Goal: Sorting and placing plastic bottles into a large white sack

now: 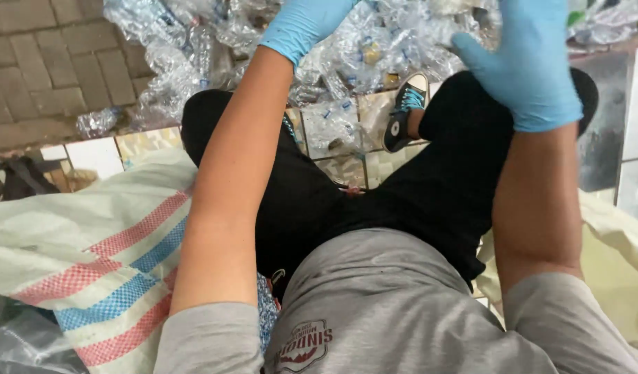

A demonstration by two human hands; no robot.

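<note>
Head view: both gloved hands reach forward into the bottles [347,62] heaped past my knees. Left hand [302,24] is nearer, its grip cut off, cannot tell; right hand [527,66] lies spread, holding nothing.

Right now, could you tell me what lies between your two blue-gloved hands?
Crushed clear plastic bottles fill the stretch between left hand and right hand, in the head view.

Tiled floor [347,166] w/ brick paving [49,62] far left. Heap of crushed clear plastic bottles [347,48] lies far centre. Striped woven sack [104,270] near left.
</note>
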